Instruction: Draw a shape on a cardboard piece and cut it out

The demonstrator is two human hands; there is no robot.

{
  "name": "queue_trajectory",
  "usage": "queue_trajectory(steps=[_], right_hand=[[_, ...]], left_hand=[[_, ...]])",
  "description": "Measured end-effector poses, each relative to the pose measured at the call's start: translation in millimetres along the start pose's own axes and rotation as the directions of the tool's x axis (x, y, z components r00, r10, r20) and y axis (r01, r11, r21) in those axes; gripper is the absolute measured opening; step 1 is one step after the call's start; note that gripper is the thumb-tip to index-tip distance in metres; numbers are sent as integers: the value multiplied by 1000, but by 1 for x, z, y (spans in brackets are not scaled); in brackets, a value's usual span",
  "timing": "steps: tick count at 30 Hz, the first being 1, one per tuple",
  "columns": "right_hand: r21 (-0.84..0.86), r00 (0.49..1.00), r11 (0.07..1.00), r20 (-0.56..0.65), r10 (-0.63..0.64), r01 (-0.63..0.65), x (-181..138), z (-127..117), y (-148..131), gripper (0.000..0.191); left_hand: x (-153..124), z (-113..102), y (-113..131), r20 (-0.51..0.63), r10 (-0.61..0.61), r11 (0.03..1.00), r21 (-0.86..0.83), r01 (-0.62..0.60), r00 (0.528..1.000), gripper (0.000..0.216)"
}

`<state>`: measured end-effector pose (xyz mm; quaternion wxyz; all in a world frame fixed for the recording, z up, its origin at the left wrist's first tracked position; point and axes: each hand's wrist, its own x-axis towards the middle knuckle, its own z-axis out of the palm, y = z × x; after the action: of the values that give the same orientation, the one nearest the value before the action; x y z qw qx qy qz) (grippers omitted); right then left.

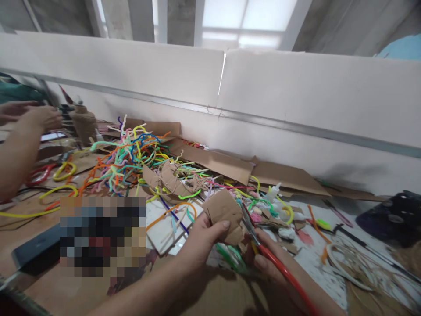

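My left hand [204,239] grips a small piece of brown cardboard [225,210], thumb on its face. In my right hand [276,259] is a pair of scissors with red handles [279,265]. Their metal blades point up and away, close against the cardboard's right edge; whether they bite into it I cannot tell. Green tape or a roll [232,256] lies below the cardboard, partly hidden. Just beyond my hands are cut cardboard shapes [174,182] and a twine-wrapped star [197,182].
A tangled heap of colourful pipe cleaners [125,158] covers the table's back left. Flat cardboard sheets [213,158] lie along the white partition [296,96]. Twine [358,272] and a dark purple object [391,219] sit at right. Another person's hands [36,118] work at far left beside a twine-wrapped bottle [83,123].
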<state>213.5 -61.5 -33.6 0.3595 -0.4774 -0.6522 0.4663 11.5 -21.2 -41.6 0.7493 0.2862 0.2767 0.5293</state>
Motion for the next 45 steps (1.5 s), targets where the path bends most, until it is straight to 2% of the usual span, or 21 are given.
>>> queue_trajectory(steps=[7, 13, 25, 32, 36, 40, 45], right_hand=[[-16, 996, 998, -60, 67, -68, -5, 3, -16, 73], [45, 997, 998, -67, 34, -31, -1, 6, -7, 76], [102, 999, 995, -33, 28, -24, 1, 4, -14, 64], [9, 997, 998, -56, 57, -56, 0, -4, -5, 57], [-82, 999, 996, -16, 37, -38, 1, -15, 1, 55], [-113, 997, 991, 0, 71, -70, -1, -23, -4, 56], [-199, 997, 979, 57, 57, -45, -2, -30, -11, 58]], left_hand=[[-1, 1, -2, 8, -8, 1000, 3, 8, 1000, 52], [-2, 1, -4, -13, -49, 999, 1, 49, 999, 53], [-2, 1, -4, 17, -36, 999, 11, 36, 999, 50], [-4, 3, -1, 22, -39, 999, 16, 39, 999, 46], [-4, 4, 6, 52, -20, 1000, 10, 20, 998, 46], [-3, 7, 14, 65, -8, 1000, 12, 8, 998, 45], [-4, 8, 19, 62, -24, 999, 40, 21, 998, 50]])
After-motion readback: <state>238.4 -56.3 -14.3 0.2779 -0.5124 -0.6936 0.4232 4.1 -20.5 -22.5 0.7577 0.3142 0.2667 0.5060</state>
